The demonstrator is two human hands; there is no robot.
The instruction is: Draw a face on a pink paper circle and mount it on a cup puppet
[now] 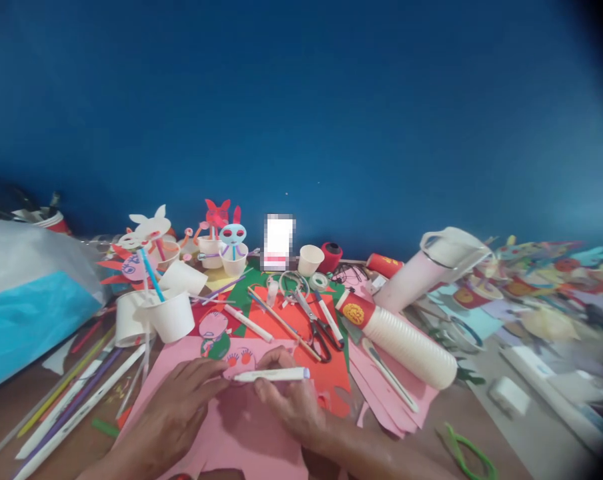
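My right hand (pixel 289 397) is closed around a white marker (pixel 281 375) with a pale blue end, which points left. The marker tip is at a small pink paper face (pixel 240 361) with drawn lashes and red eyes. My left hand (pixel 184 393) lies with fingers stretched over the pink paper, fingertips at the left edge of the face. A large pink sheet (pixel 246 437) lies under both hands. Just above my left hand is a pink and green cut-out (pixel 215 333).
Black-handled scissors (pixel 314 327) lie on red paper beyond my right hand. A stack of white cups (pixel 406 343) and a white pitcher (pixel 426 267) are at the right. Cups with paper animals (pixel 233 257) stand at the back left, near a blue bag (pixel 41 320).
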